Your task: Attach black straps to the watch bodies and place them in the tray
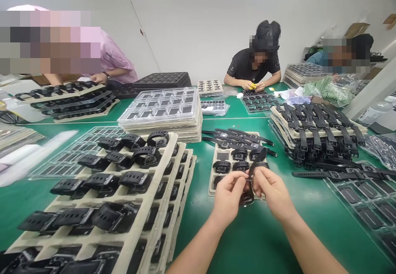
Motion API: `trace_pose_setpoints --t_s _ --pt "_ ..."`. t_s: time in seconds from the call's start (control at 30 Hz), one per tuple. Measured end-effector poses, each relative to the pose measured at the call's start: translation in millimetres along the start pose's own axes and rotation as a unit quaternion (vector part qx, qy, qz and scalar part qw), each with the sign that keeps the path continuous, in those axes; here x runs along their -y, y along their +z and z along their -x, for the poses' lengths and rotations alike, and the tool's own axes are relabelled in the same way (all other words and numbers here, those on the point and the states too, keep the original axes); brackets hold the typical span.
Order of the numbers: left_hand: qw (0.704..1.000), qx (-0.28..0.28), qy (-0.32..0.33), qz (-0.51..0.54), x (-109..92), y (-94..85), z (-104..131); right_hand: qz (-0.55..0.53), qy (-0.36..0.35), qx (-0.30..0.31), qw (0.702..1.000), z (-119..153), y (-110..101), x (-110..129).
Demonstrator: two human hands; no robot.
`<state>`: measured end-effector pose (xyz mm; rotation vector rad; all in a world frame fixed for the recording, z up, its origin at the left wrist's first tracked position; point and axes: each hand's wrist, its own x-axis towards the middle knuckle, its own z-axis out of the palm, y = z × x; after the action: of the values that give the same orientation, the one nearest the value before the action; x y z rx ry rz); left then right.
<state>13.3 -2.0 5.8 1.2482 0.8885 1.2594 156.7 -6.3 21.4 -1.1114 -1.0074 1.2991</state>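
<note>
Both my hands meet over the front edge of a beige tray (211, 185). My left hand (229, 193) is closed on a black smartwatch (246, 199), whose dark glossy face shows below the fingers. My right hand (268, 185) pinches the watch's black strap, which sticks up past the fingertips. Part of the watch is hidden by my fingers. Black watches (222, 166) with curled straps sit in the tray's compartments. Across its far end lie several watches with straps laid flat (230, 137).
Stacked trays of strapped watches (119, 181) rise at the left. Watch stacks (312, 123) and a clear tray (368, 212) stand at the right. Behind is a pile of clear-topped trays (161, 105). Co-workers sit across the green table (262, 237), one in a black shirt (239, 66).
</note>
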Motion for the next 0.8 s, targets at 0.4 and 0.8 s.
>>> trace_pose_setpoints --t_s 0.4,0.8 --pt "0.945 0.077 -0.182 0.262 6.3 4.9 -3.0 -0.033 0.030 0.031 0.999 -3.7 -4.7 2.3" --pt "0.880 -0.010 0.358 -0.312 6.0 2.0 7.4 -0.038 -0.018 -0.074 0.996 6.5 2.4 -11.1"
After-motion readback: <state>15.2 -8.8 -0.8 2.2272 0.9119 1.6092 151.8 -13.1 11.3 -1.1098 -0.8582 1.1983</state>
